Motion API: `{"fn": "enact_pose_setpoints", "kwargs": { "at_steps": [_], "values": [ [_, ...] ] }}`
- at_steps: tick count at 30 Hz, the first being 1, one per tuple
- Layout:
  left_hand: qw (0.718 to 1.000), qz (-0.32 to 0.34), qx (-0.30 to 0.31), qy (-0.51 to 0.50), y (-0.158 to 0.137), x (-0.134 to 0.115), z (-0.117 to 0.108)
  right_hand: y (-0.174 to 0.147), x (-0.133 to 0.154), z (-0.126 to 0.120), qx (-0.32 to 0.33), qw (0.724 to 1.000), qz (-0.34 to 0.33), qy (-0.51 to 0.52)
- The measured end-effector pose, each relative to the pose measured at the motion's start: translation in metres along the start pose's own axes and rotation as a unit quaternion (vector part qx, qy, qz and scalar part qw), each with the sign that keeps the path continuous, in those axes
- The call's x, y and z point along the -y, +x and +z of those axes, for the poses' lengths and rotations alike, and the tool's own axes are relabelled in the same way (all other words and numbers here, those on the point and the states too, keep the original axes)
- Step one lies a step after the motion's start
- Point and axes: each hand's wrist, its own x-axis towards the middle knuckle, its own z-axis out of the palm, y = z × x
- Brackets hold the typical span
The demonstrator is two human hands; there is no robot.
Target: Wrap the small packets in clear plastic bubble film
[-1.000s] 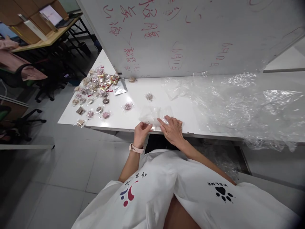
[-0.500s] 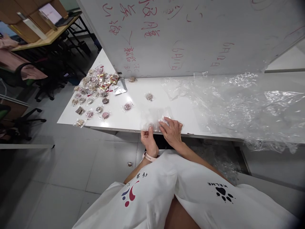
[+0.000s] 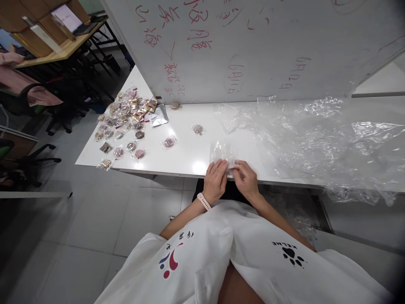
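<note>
- Clear plastic (image 3: pixel 219 148) lies on the table at its near edge, right under both hands, kinda see-through so its outline's hard to read.
- Whiteboard (image 3: pixel 268 42) stands along the back of the table, red handwriting turned sideways.
- White table (image 3: pixel 177 162), pretty shiny, runs right across.
- Plastic pile (image 3: pixel 332 139), crinkly and clear, covers the right part of the table and hangs over the front edge.
- Snack pile (image 3: pixel 125 109) is heaped at the far left end, little wrapped packs with some gold ones on top.
- Left hand (image 3: pixel 215 181) has its fingers together, laid over the plastic; can't tell if the thumb's pinching too.
- Right hand (image 3: pixel 246 179) has thumb and fingertips clamped on the plastic's right side, just beside the left.
- Silver pouch (image 3: pixel 160 115) sits by the snack pile.
- Pink snack (image 3: pixel 169 142) and brown snack (image 3: pixel 198 129) lie apart between pile and hands.
</note>
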Motion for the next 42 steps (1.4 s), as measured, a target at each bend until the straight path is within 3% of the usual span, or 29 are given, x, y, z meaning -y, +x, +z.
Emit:
{"fn": "enact_pose_setpoints", "kwargs": {
  "at_steps": [2, 3, 7, 12, 18, 26, 31, 35, 40, 42],
  "values": [
    [1.000, 0.005, 0.022, 0.012, 0.002, 0.001, -0.006, 0.000, 0.004, -0.008, -0.045, 0.998, -0.037, -0.018],
    [0.999, 0.008, 0.031, 0.012, 0.004, 0.001, -0.010, 0.000, 0.005, -0.012, -0.026, 0.997, -0.071, -0.036],
    [0.995, 0.032, 0.091, -0.024, 0.017, 0.015, -0.031, 0.010, 0.001, -0.019, 0.140, 0.969, -0.166, -0.114],
    [0.979, 0.109, 0.162, -0.064, 0.025, 0.040, -0.047, 0.018, -0.012, -0.015, 0.207, 0.953, -0.164, -0.148],
    [0.980, 0.131, 0.150, 0.002, 0.021, 0.050, -0.045, 0.012, -0.012, -0.008, 0.183, 0.963, -0.142, -0.139],
    [0.977, 0.106, 0.184, 0.003, 0.016, 0.048, -0.054, -0.009, 0.001, -0.003, 0.127, 0.975, -0.125, -0.130],
    [0.979, 0.032, 0.191, -0.058, 0.021, 0.052, -0.061, -0.013, 0.005, -0.003, 0.120, 0.977, -0.117, -0.133],
    [0.970, -0.057, 0.211, -0.104, 0.042, 0.054, -0.062, 0.010, -0.003, -0.002, 0.148, 0.976, -0.082, -0.136],
    [0.987, -0.082, 0.131, 0.036, 0.067, 0.058, -0.050, 0.051, -0.015, 0.003, 0.191, 0.963, -0.034, -0.186],
    [0.983, -0.102, 0.134, 0.069, 0.076, 0.061, -0.046, 0.065, -0.022, 0.007, 0.203, 0.961, -0.013, -0.190]
  ]
}}
